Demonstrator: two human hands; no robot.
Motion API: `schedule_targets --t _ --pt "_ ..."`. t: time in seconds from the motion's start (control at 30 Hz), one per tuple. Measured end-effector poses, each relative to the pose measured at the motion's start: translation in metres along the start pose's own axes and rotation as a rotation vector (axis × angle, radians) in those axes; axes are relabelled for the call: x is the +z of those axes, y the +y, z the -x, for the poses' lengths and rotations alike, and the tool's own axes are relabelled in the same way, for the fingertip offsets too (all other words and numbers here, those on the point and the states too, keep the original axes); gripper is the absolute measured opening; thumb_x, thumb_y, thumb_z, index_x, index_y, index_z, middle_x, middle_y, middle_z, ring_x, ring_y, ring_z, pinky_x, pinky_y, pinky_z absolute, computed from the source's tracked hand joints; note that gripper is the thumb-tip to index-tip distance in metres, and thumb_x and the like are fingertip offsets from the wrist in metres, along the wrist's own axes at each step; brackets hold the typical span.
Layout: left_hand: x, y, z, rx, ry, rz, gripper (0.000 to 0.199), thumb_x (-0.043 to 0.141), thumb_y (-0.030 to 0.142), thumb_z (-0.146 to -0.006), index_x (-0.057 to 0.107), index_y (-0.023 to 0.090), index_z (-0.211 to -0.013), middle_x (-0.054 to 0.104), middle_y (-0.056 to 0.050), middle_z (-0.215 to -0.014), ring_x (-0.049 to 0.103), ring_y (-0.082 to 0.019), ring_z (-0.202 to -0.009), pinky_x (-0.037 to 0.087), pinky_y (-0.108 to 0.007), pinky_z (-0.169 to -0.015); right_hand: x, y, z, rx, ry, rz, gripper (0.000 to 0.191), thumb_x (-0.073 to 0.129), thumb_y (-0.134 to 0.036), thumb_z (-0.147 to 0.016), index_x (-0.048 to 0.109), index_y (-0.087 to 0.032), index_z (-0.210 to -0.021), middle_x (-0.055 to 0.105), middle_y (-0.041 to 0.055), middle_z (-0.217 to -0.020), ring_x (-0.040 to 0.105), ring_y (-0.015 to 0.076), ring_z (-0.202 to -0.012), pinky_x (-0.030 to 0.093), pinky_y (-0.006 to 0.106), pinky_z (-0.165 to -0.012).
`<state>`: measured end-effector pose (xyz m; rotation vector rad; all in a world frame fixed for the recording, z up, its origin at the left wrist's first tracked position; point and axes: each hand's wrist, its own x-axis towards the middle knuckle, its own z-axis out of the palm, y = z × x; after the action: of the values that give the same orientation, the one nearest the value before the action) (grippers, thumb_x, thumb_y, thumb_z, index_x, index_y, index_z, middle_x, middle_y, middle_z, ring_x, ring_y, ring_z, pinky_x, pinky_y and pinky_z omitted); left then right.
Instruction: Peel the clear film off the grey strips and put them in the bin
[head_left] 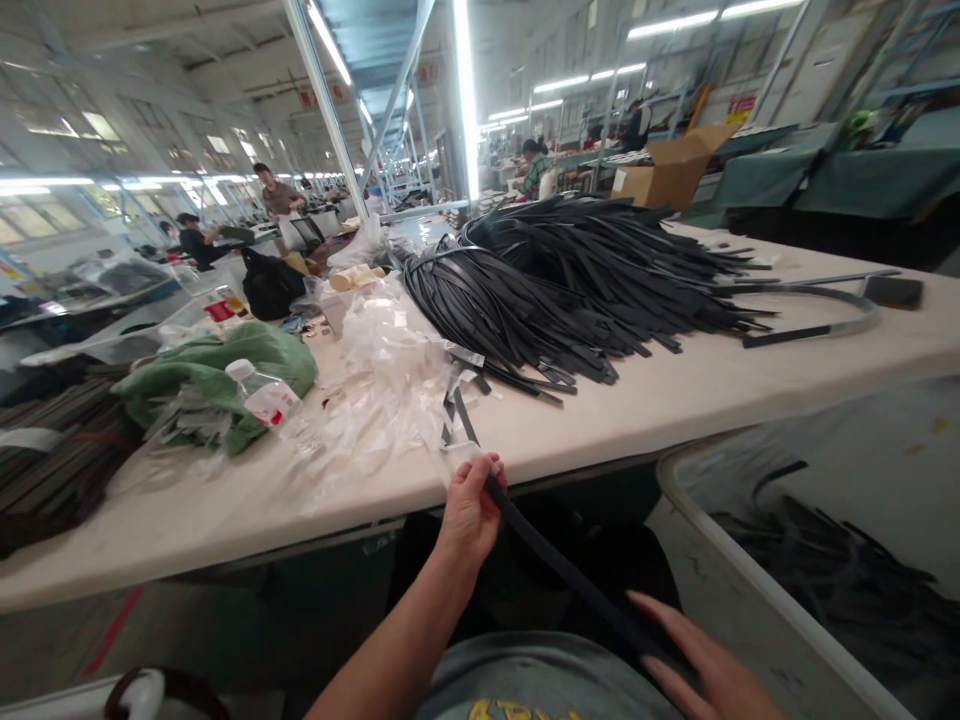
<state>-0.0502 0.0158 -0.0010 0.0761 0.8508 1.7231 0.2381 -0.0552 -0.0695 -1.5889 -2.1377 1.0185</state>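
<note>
Near the table's front edge, my left hand point(472, 505) is closed in a pinch on a long black strap point(559, 560). Beyond its fingers, a whitish strip of film and the strap's narrow end reach toward the tabletop. The strap slopes down to the right, across my lap. At the lower right, my right hand point(701, 660) has its thumb and fingers on either side of the strap, slightly blurred. A large bundle of black straps point(517, 300) is spread over the table, beyond my hands.
Crumpled clear plastic film point(390, 350), a plastic bottle point(266, 395) and a green cloth point(289, 355) cover the table point(810, 385) to the left. A white bin point(720, 540) holding black strips stands at right. Other people work in the background.
</note>
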Motion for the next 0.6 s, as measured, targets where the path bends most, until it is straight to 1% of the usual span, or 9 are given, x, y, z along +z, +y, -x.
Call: schedule_targets --t 0.07,0.13,0.2,0.23,0.27,0.33,0.4,0.5,0.6 --pt "-0.006 -0.002 0.009 -0.005 -0.046 -0.041 0.028 0.088 0.026 -0.059 0.067 0.015 -0.074 0.067 0.0 -0.072 0.062 -0.008 -0.062 0.05 -0.018 -0.061 0.0 -0.063 -0.038 -0.133 -0.138 -0.164 0.061 0.052 -0.051 -0.084 0.053 -0.023 -0.138 0.057 0.0099 -0.138 0.053 0.0293 -0.127 0.041 0.045 -0.109" --pt "-0.011 0.001 0.015 0.003 -0.071 -0.105 0.032 0.089 0.031 -0.058 0.067 0.015 -0.075 0.065 0.001 -0.067 0.059 -0.008 -0.058 0.048 -0.018 -0.057 0.006 -0.118 -0.069 -0.244 -0.184 -0.332 0.059 0.054 -0.045 -0.086 0.049 -0.022 -0.14 0.058 0.0102 -0.136 0.053 0.0276 -0.126 0.041 0.042 -0.108" --pt "-0.016 0.009 0.018 0.041 -0.069 -0.172 0.033 0.087 0.036 -0.058 0.068 0.015 -0.075 0.063 0.001 -0.064 0.057 -0.009 -0.054 0.046 -0.019 -0.052 0.013 -0.158 -0.091 -0.294 -0.234 -0.483 0.056 0.052 -0.042 -0.088 0.049 -0.021 -0.14 0.069 0.0094 -0.113 0.066 0.025 -0.103 0.053 0.037 -0.092" --pt "-0.019 0.014 0.018 0.073 -0.062 -0.194 0.033 0.087 0.038 -0.059 0.068 0.015 -0.075 0.064 0.001 -0.064 0.058 -0.009 -0.053 0.046 -0.02 -0.052 0.016 -0.172 -0.1 -0.295 -0.266 -0.537 0.056 0.05 -0.042 -0.088 0.048 -0.02 -0.14 0.071 0.0067 -0.096 0.069 0.0219 -0.083 0.056 0.034 -0.077" --pt "-0.022 0.02 0.018 0.106 -0.055 -0.205 0.033 0.087 0.038 -0.059 0.068 0.015 -0.075 0.065 0.0 -0.066 0.059 -0.01 -0.054 0.048 -0.02 -0.054 0.018 -0.182 -0.108 -0.288 -0.298 -0.572 0.058 0.049 -0.043 -0.089 0.046 -0.018 -0.141 0.068 0.0025 -0.08 0.066 0.0179 -0.064 0.054 0.03 -0.062" --pt "-0.028 0.031 0.018 0.155 -0.04 -0.194 0.033 0.087 0.035 -0.059 0.069 0.014 -0.077 0.068 -0.002 -0.072 0.063 -0.011 -0.061 0.051 -0.021 -0.061 0.018 -0.193 -0.119 -0.269 -0.343 -0.574 0.058 0.046 -0.048 -0.09 0.046 -0.016 -0.139 0.058 -0.0048 -0.059 0.051 0.0117 -0.041 0.042 0.023 -0.044" --pt "-0.035 0.04 0.02 0.167 -0.018 -0.148 0.032 0.087 0.032 -0.06 0.069 0.014 -0.079 0.071 -0.005 -0.081 0.067 -0.013 -0.07 0.053 -0.022 -0.069 0.012 -0.192 -0.123 -0.269 -0.36 -0.531 0.054 0.043 -0.051 -0.091 0.054 -0.016 -0.131 0.052 -0.0069 -0.052 0.044 0.0097 -0.037 0.035 0.022 -0.041" --pt "-0.042 0.056 0.024 0.148 0.08 -0.037 0.02 0.082 0.024 -0.069 0.067 0.016 -0.079 0.073 -0.006 -0.087 0.07 -0.015 -0.077 0.056 -0.025 -0.073 -0.001 -0.17 -0.114 -0.278 -0.374 -0.524 0.044 0.045 -0.052 -0.092 0.063 -0.018 -0.114 0.059 -0.0029 -0.061 0.051 0.0104 -0.047 0.04 0.022 -0.049" --pt "-0.046 0.072 0.029 0.098 0.234 0.065 0.006 0.072 0.016 -0.08 0.065 0.017 -0.079 0.074 -0.004 -0.083 0.07 -0.014 -0.072 0.056 -0.023 -0.068 -0.013 -0.137 -0.09 -0.239 -0.399 -0.572 0.036 0.052 -0.051 -0.09 0.066 -0.02 -0.102 0.065 0.0012 -0.075 0.057 0.0119 -0.059 0.046 0.023 -0.056"
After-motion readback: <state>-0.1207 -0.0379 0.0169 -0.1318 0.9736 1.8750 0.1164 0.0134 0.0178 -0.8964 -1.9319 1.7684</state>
